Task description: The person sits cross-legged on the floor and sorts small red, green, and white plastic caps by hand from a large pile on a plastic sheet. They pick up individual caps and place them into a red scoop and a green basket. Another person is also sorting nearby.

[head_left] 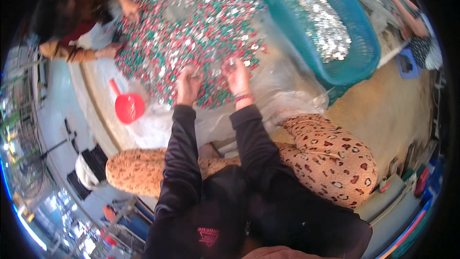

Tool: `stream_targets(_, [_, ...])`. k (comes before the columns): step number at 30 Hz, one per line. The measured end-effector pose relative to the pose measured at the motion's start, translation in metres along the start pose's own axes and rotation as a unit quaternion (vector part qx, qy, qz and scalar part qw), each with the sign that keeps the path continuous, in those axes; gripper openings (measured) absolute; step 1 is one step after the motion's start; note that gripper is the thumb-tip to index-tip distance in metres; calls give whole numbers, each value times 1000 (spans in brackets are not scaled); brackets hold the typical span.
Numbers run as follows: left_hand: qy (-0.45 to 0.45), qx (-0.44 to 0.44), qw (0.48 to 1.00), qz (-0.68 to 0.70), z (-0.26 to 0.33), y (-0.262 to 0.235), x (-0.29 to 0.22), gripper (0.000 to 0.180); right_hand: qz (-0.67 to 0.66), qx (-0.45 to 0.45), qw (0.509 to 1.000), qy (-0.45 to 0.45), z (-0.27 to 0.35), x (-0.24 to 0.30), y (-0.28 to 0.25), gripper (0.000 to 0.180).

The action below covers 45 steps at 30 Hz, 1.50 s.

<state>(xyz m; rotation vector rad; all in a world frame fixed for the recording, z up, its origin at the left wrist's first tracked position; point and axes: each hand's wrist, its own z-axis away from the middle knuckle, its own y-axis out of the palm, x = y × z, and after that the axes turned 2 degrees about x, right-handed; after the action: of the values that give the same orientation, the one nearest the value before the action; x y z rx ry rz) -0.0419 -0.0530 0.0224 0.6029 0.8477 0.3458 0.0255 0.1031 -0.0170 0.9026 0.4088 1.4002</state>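
A big heap of small red, green and silver wrapped pieces [191, 33] lies spread on a clear plastic sheet [282, 76] before me. My left hand [188, 86] rests in the near edge of the heap with fingers curled around a few pieces. My right hand [237, 77], with a red band at the wrist, is also at the heap's near edge, fingers bent over some pieces. Both black sleeves come in from below.
A teal plastic basket [354, 38] holding silver pieces stands at the right. A red scoop [128, 106] lies left of my hands. Another person in a brown jacket [81, 0] works the far left of the heap. A second person [417, 24] sits at the far right.
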Motion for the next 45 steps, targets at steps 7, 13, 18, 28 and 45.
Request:
stream_targets(7, [1,258,966,-9,16,78,-49,18,15,140,990,15,18,9,43,48])
stream_targets(13, [89,190,797,-567,10,120,-42,21,49,206,974,83,15,20,60,78])
stream_targets(18, [288,292,458,-788,17,155,-28,25,-15,272,955,121,2,39,45,56])
stream_targets(28, [224,88,548,-801,-39,92,-18,23,-223,138,965,-11,-8,67,14,26])
stream_targets(45, [-10,66,975,-213,-25,45,1,11,-96,108,989,-29,8,46,38,31])
